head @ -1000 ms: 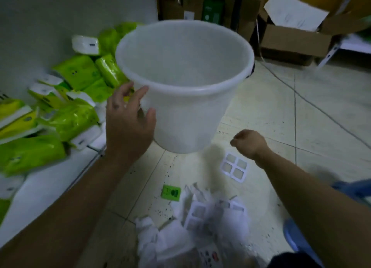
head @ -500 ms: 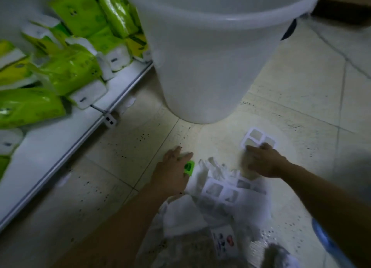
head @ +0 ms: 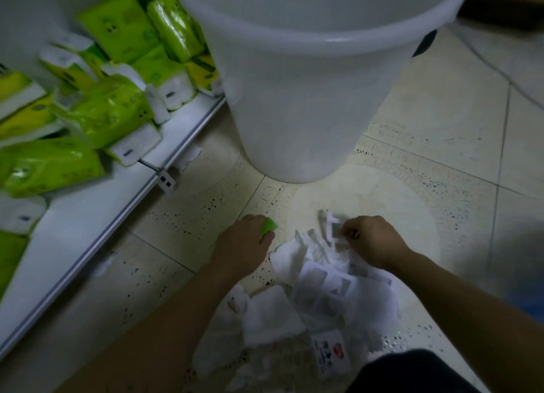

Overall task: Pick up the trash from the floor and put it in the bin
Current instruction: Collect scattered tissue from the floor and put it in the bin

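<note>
Head view, looking down at the floor, so what have your hands got?

— My left hand [head: 244, 242] is low by the tiles [head: 426, 145], fingers curled shut around a small green scrap [head: 268, 227], which pokes out past my fingertips. My right hand [head: 372, 239] is pinched closed on a white cut-out sheet [head: 334, 226] and has its edge lifted at the far end of the pile

— Where is the rest of the trash?

— Crumpled white paper [head: 297, 257] lies on the floor between my two arms and runs back toward me, with more white sheets with square holes [head: 326, 283] mixed in. A small printed card [head: 331, 353] with red and blue marks sits at the near end of that heap

— And the bin?

— A big white bucket [head: 309, 98] stands upright on the floor just beyond both hands, near them but not touching. I can't see much inside it from this angle

— What's to your left?

— A low white shelf [head: 97, 213] with green and yellow tissue packs [head: 109, 112] piled on it, and a small price tag holder [head: 166, 180] hanging off its front rail. Some of it is blurred and dim
</note>
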`<control>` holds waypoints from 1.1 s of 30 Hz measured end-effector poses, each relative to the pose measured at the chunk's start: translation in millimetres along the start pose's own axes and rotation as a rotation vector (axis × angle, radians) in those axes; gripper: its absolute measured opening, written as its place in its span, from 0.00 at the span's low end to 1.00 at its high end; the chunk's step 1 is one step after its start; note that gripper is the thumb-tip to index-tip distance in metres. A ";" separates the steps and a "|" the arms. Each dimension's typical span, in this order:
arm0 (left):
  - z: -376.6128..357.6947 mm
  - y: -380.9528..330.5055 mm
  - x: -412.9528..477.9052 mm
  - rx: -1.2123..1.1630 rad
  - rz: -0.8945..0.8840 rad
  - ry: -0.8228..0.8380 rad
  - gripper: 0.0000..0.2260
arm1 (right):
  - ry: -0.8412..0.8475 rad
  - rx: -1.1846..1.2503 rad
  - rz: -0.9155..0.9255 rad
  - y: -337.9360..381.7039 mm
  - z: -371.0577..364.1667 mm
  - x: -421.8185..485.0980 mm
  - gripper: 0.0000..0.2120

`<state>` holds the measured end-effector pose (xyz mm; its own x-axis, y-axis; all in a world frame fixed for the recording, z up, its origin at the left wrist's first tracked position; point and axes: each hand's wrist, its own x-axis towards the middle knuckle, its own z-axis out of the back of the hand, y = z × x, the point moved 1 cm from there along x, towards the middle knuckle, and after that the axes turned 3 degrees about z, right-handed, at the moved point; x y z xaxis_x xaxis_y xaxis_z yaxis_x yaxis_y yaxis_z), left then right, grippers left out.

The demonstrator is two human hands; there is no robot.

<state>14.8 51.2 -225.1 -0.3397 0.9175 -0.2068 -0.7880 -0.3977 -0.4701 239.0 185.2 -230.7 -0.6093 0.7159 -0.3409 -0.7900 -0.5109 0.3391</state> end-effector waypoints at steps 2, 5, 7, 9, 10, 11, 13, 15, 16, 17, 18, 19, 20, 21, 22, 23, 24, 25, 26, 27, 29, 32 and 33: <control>28.8 -12.5 3.9 -0.028 -0.029 -0.022 0.12 | -0.041 0.133 0.055 15.3 26.7 -1.8 0.15; 88.7 -42.0 11.0 -0.076 -0.097 -0.090 0.11 | -0.063 0.240 0.131 45.1 90.0 -1.2 0.20; 135.0 -68.9 11.2 -0.008 -0.230 -0.177 0.12 | -0.082 0.233 0.186 65.0 136.4 -6.5 0.11; 182.5 -95.2 6.4 0.048 -0.368 -0.305 0.13 | -0.100 0.231 0.240 84.5 175.8 -19.3 0.06; 205.6 -106.6 4.2 0.050 -0.417 -0.362 0.14 | -0.118 0.248 0.261 92.7 192.0 -26.0 0.05; 227.2 -116.2 3.1 0.030 -0.448 -0.410 0.14 | -0.155 0.274 0.277 99.9 207.2 -33.2 0.05; 264.1 -132.9 5.7 -0.008 -0.461 -0.502 0.14 | -0.309 0.350 0.305 111.4 237.9 -43.6 0.06; 290.2 -145.0 17.5 -0.023 -0.425 -0.584 0.11 | -0.536 0.409 0.297 117.7 266.4 -44.8 0.06; 299.6 -150.0 26.0 -0.037 -0.395 -0.612 0.09 | -0.649 0.417 0.267 120.2 279.3 -41.7 0.06; 306.0 -153.9 34.5 -0.043 -0.357 -0.625 0.10 | -0.738 0.409 0.227 122.5 290.4 -36.4 0.06; 309.4 -156.8 42.7 -0.031 -0.315 -0.616 0.12 | -0.783 0.382 0.186 123.8 299.5 -29.7 0.07; 309.6 -158.7 50.0 -0.006 -0.269 -0.580 0.16 | -0.773 0.338 0.140 126.0 306.5 -22.6 0.11; 307.2 -158.4 55.5 0.026 -0.226 -0.525 0.21 | -0.718 0.275 0.091 127.6 309.9 -15.9 0.19; 302.2 -156.0 58.4 0.054 -0.196 -0.481 0.24 | -0.650 0.193 0.046 128.6 310.0 -9.7 0.28; 296.4 -151.0 58.1 0.077 -0.185 -0.464 0.25 | -0.606 0.107 0.015 129.9 307.6 -5.5 0.34; 290.7 -143.5 55.0 0.089 -0.186 -0.476 0.24 | -0.610 0.037 -0.003 132.1 303.4 -4.9 0.37; 286.5 -133.6 50.0 0.090 -0.187 -0.513 0.22 | -0.663 -0.003 -0.007 134.9 297.8 -7.4 0.37; 283.1 -121.5 44.4 0.084 -0.187 -0.565 0.19 | -0.748 -0.011 0.011 138.6 290.3 -12.4 0.33; 279.4 -107.9 38.9 0.080 -0.190 -0.621 0.16 | -0.843 0.002 0.063 143.5 279.9 -18.9 0.27; 274.3 -92.9 33.1 0.081 -0.198 -0.673 0.14 | -0.923 0.023 0.142 149.9 267.9 -26.0 0.20; 258.8 -60.3 23.4 0.080 -0.194 -0.710 0.09 | -0.896 0.039 0.272 166.4 241.6 -36.2 0.08; 220.5 -15.2 17.1 0.082 -0.089 -0.531 0.02 | -0.443 0.004 0.271 187.0 200.6 -35.6 0.09; 205.5 -2.1 18.0 0.102 -0.042 -0.440 0.03 | -0.247 -0.059 0.261 191.9 187.1 -31.5 0.12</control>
<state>-95.2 69.2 -51.5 -0.4745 0.8560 0.2052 -0.8450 -0.3777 -0.3786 119.4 153.7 9.1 -0.7614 0.6477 -0.0255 -0.6173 -0.7126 0.3334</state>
